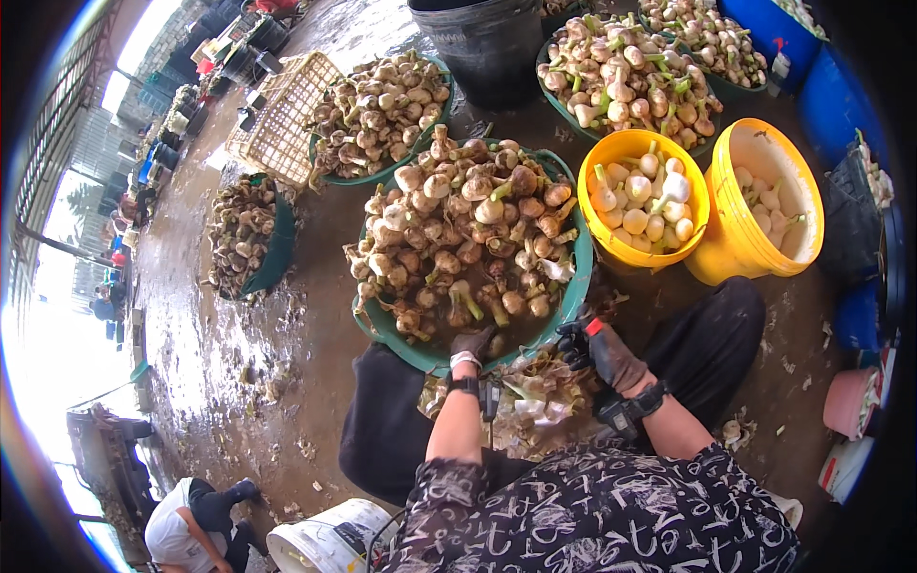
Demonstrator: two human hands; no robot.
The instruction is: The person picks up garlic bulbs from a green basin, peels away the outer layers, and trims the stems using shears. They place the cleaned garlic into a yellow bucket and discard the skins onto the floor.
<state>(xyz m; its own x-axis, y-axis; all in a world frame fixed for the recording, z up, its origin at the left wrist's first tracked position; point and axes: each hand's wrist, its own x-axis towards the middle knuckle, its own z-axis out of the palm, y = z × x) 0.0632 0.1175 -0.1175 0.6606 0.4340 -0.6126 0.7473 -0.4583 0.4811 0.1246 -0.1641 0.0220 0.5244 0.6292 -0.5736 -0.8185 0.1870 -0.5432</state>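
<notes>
Midway through what looks like the peeling of garlic, we see the left hand (473,344) gloved and reaching over the near rim of a green tub (581,272), its fingertips lost at the edge of the heap, so we cannot tell whether they pinch a bulb. To its right, just outside the rim, the right hand (616,358) is gloved too, fingers curled; a red patch (594,327) shows at it, though we cannot make out whether that belongs to a tool, nor whether the fingers close on anything. The unpeeled bulbs (468,220) rise in a brown-skinned mound straight ahead of the left hand, and by our reckoning most of this tub is left to do. Beyond the right hand, we count the finished share in two buckets: cleaned bulbs (635,222) well up the nearer yellow bucket (621,143), and a lower layer of pale bulbs (764,205) in the farther yellow bucket (712,253). Loose skins (544,392) lie below and between both hands, a sign to us of work already done. Farther ahead of the hands, another heaped tub (392,105) suggests much more remains.
</notes>
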